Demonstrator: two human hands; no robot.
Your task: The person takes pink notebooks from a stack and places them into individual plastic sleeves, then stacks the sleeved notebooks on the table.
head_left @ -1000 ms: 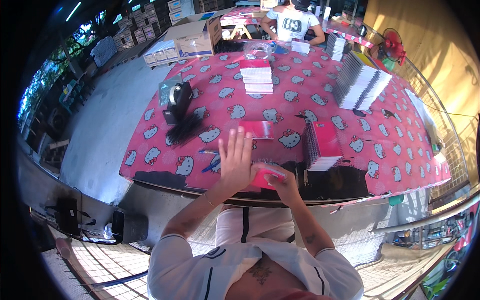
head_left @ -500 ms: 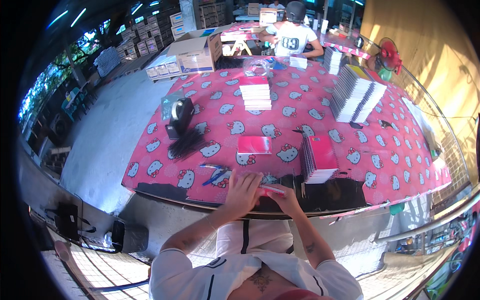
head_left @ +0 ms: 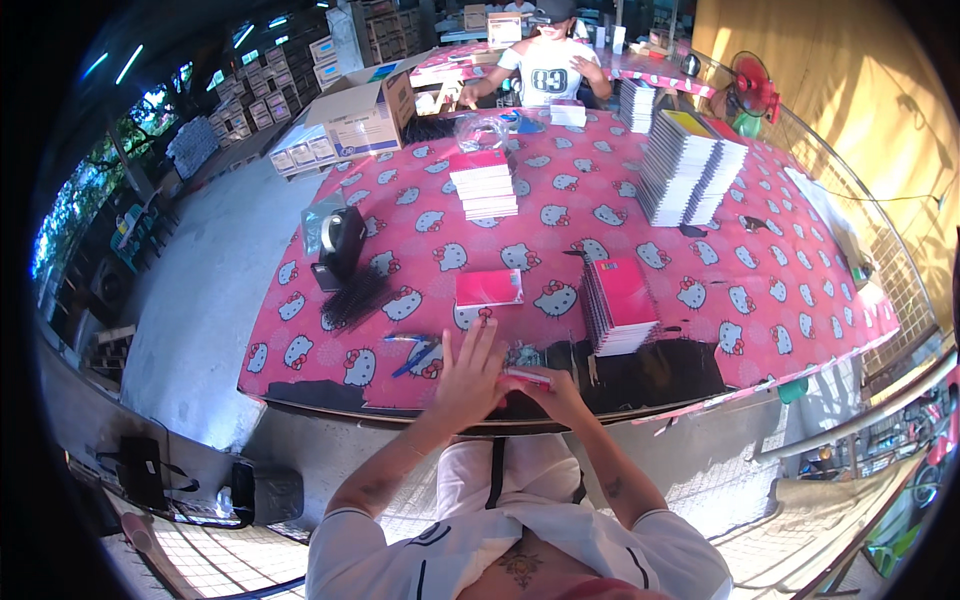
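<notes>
Near the table's front edge my right hand is closed on a thin pink notebook, held almost edge-on. My left hand lies at the notebook's left end with its fingers stretched out and apart; whether its thumb touches the notebook cannot be made out. Just beyond the left fingers rests a small stack of pink-covered notebooks. Left of that hand lies a blue-handled tool, perhaps pliers. To the right stands a taller stack of spiral-bound pink notebooks.
Black wire pieces lie beside a black device at the left. Farther back stand a notebook stack, tall notebook piles and a cardboard box. Across the table is a co-worker; a red fan stands at the right.
My left hand's fingers have spread and straightened away from the notebook. My right hand still grips it. The co-worker has turned round to face the table. The view has shifted slightly.
</notes>
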